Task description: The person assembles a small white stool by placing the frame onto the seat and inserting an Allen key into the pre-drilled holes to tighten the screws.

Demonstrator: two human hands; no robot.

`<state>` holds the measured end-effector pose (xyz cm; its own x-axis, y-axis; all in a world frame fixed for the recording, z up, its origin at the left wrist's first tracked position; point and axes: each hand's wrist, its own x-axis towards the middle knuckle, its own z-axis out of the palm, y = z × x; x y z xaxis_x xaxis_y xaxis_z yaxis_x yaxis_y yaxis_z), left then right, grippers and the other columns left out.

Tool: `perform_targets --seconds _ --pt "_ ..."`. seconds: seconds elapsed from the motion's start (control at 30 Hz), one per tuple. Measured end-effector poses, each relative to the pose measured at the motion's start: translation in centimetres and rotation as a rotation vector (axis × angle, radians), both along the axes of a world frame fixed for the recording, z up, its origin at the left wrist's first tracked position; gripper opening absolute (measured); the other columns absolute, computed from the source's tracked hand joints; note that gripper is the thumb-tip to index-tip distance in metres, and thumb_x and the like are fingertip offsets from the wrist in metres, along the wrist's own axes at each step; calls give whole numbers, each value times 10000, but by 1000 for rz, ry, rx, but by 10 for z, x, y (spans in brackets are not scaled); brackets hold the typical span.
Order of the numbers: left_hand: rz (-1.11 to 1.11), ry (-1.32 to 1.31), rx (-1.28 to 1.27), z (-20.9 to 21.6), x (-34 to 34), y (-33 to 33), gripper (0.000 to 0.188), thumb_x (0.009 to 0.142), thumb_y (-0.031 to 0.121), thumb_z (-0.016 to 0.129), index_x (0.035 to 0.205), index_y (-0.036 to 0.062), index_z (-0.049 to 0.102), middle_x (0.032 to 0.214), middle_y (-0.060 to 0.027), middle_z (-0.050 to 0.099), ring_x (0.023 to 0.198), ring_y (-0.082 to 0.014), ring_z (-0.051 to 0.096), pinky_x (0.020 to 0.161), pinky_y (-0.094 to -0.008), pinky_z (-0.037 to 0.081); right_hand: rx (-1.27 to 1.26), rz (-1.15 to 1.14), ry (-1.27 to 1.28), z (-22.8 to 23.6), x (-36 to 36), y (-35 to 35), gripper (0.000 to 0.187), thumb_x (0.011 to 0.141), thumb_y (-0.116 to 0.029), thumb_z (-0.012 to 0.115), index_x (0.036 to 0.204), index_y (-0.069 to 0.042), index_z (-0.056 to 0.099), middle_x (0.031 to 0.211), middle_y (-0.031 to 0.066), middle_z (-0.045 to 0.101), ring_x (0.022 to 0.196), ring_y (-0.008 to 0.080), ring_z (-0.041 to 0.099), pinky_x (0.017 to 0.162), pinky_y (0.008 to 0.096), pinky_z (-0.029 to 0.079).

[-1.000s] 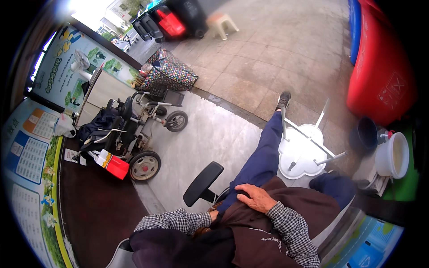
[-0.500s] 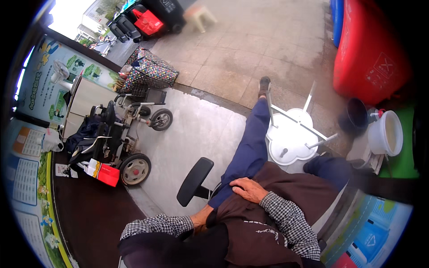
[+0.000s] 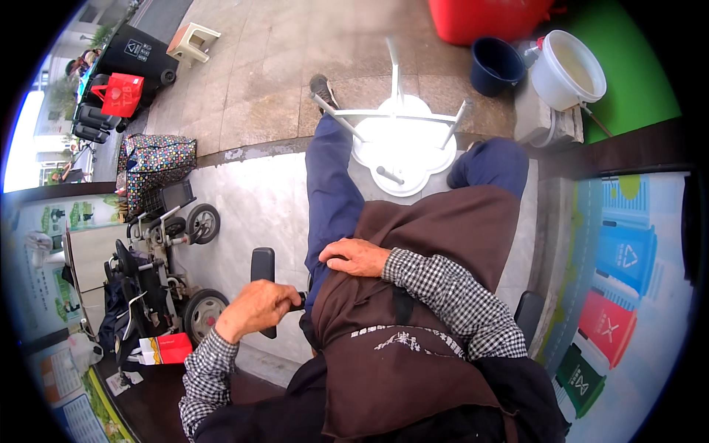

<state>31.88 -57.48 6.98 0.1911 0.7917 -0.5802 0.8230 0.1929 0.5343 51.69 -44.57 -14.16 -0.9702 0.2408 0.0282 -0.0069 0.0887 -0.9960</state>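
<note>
My left hand [image 3: 258, 308] is raised beside a black chair armrest [image 3: 263, 269]. Its fingers are curled closed around a small dark thing [image 3: 299, 300], too covered to name. My right hand [image 3: 356, 258] lies open on my thigh, resting where the brown apron [image 3: 436, 221] meets the dark blue trousers [image 3: 332, 159]. Between my outstretched legs, a white clover-shaped table or stool [image 3: 402, 148] stands upside down with its legs pointing up. Neither hand touches it.
A wheelchair [image 3: 173, 258] with a red and white box [image 3: 166, 348] stands at left. Beyond it are a patterned bag [image 3: 159, 159], black bins [image 3: 136, 55] and a small stool [image 3: 193, 43]. A dark blue bucket [image 3: 495, 68] and white bucket [image 3: 567, 72] stand far right.
The view has swung to the right. My left hand has come up from low beside my hip to next to the armrest, fingers now closed. My right hand stays on the thigh.
</note>
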Motion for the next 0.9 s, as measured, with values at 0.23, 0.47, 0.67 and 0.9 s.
perform_targets --seconds 0.23,0.47,0.67,0.9 --pt "388 -161 460 -25 -51 114 304 1024 55 542 1312 47 636 818 -64 650 713 -152 618 686 -307 519 -396 -242 -5 16 18 36 273 1038 -206 618 1178 20 679 1052 78 744 977 151 681 903 293 524" --pt "361 -107 713 -165 -67 182 253 1018 42 566 1255 50 653 877 -97 675 780 -223 657 739 -336 537 -643 -931 -84 -6 55 105 321 1076 -295 559 1171 -14 683 977 69 730 886 141 694 838 281 555" --pt "321 93 913 -231 -53 193 268 957 16 633 1215 75 674 1041 -125 728 931 -337 707 821 -410 560 -749 -1138 -246 -52 52 149 319 1067 -313 575 1144 -24 687 946 61 727 829 132 694 775 266 556" --pt "357 160 917 -227 -43 205 287 929 -29 638 1196 63 684 982 -115 723 856 -302 695 754 -399 549 -595 -1001 -324 -68 33 213 320 1039 -304 613 1154 -14 681 975 61 723 866 138 688 791 267 545"
